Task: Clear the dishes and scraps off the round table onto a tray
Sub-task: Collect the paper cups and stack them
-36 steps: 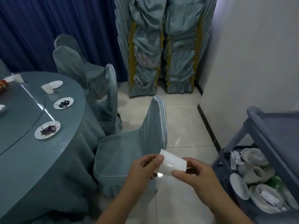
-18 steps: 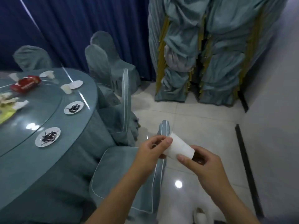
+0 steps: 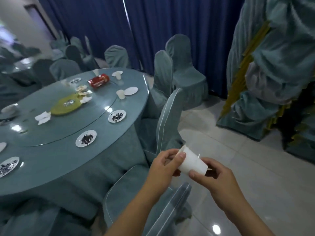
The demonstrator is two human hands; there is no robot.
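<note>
In the head view, the person is holding a white disposable cup (image 3: 192, 161) on its side in the air, above a covered chair (image 3: 167, 116) and just off the edge of the round table (image 3: 51, 159). The left hand (image 3: 166, 165) is pinching the end nearer the table, with the thumb lying across the wall. The right hand (image 3: 214, 176) is curling its fingers round the other end. No tray is showing in this view. The cup is looking thin-walled, smooth and tapered, so it is probably handling as something very light and easily crushed. It should be taken round the stiffer rim or base, not squeezed mid-wall. Whether anything is inside it cannot be told. On the table, a glossy glass top is reflecting ceiling lights over a teal cloth. Two small round white plates (image 3: 86, 138) (image 3: 117, 116) near the edge are carrying dark, shrivelled scraps. These plates look hard and breakable, and the scraps are likely to slide, so they are best lifted level by the rim. Further in, crumpled white napkins (image 3: 42, 117) are lying beside a flat yellow-green disc (image 3: 66, 104), with a shiny red packet (image 3: 98, 80) beyond. Behind, a pleated dark blue curtain (image 3: 170, 23) is hanging, and draped chair stacks (image 3: 272, 65) are standing on pale polished floor tiles (image 3: 255, 167).
</note>
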